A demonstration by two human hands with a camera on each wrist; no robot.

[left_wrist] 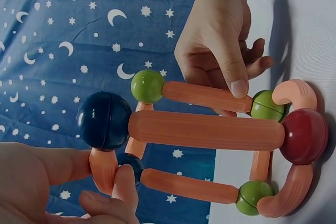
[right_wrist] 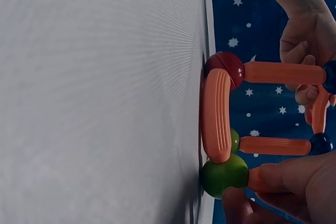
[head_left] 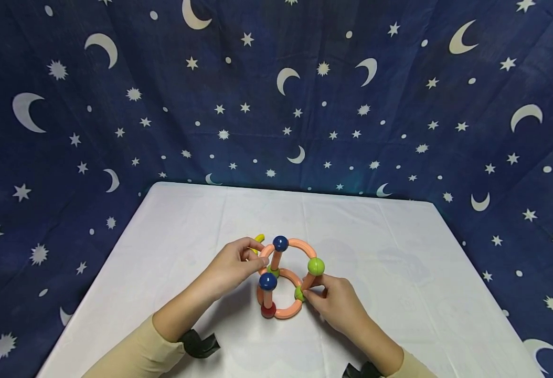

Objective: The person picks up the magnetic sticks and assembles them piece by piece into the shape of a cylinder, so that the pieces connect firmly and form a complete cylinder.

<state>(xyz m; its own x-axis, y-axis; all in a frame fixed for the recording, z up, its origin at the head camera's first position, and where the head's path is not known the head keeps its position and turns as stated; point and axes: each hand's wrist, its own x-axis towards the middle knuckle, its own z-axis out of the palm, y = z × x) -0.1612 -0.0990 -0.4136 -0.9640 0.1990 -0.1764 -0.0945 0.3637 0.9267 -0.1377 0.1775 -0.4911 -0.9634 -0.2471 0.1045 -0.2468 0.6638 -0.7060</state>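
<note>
A drum-shaped frame of orange magnetic rods and coloured balls stands on the table. In its lower ring are a red ball (head_left: 268, 310) and two green balls (right_wrist: 224, 176), joined by curved rods. Three straight rods (left_wrist: 210, 129) rise to two blue balls (head_left: 268, 282) and a green ball (head_left: 316, 266). My left hand (head_left: 231, 265) pinches the upper left curved rod (head_left: 266, 251) between the blue balls. With thumb and fingers, my right hand (head_left: 338, 304) grips the right upright rod (head_left: 308, 282), close above its lower green ball. Between the front blue ball and upper green ball, no rod shows.
A yellow curved piece (head_left: 259, 238) lies behind my left hand, partly hidden by it. White cloth covers the table (head_left: 375, 247). A dark blue curtain (head_left: 257, 142) with moons and stars hangs along the back and sides.
</note>
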